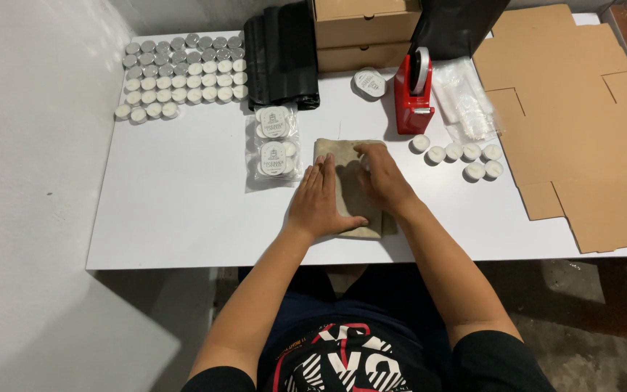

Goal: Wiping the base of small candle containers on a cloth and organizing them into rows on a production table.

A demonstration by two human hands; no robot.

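Note:
A beige cloth pouch point(347, 187) lies flat on the white table point(183, 218) in front of me. My left hand point(319, 202) rests palm down on its left side, fingers together and stretched out. My right hand point(382, 176) presses on its upper right part, fingers curled slightly over the fabric. Neither hand lifts it. Just left of the pouch lie two clear packets of tea-light candles point(273, 144). To the right sit several loose white tea lights point(461, 154).
A large batch of tea lights point(181, 74) fills the far left corner. Black bags point(282, 54), stacked cardboard boxes point(363, 33), a red tape dispenser point(413, 91), clear plastic bags point(466, 98) and flat cardboard sheets point(582, 123) line the back and right.

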